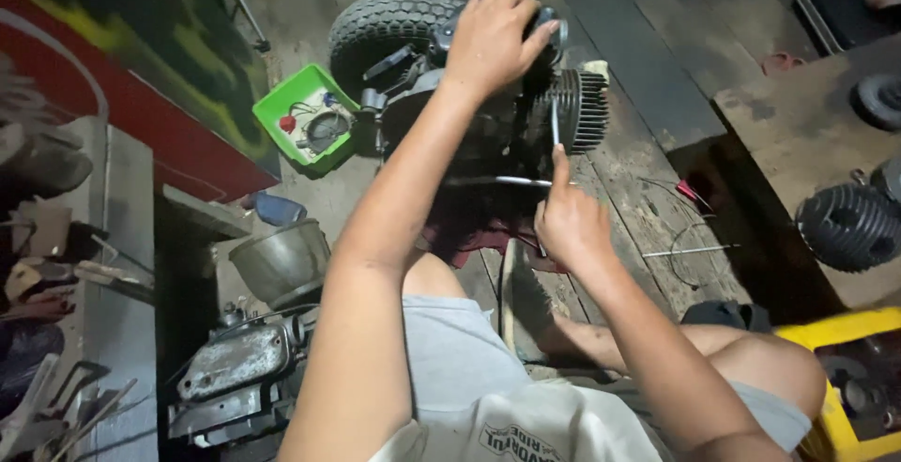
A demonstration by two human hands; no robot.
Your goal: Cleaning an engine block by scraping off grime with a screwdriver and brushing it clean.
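Hands [572, 223] on engine [526, 115] — green tray [282, 106], small parts

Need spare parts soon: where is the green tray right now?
The green tray sits on the floor at upper left, beside the tyre and left of the engine.

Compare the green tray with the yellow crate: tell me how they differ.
The green tray is small and shallow and lies on the floor at upper left, beside the tyre; the yellow crate is bigger and deeper and sits at lower right, by the person's knee. The green tray shows whole, with small parts inside; the yellow crate is cut off by the frame's edge, its inside dark. Both are open-topped, brightly coloured containers.
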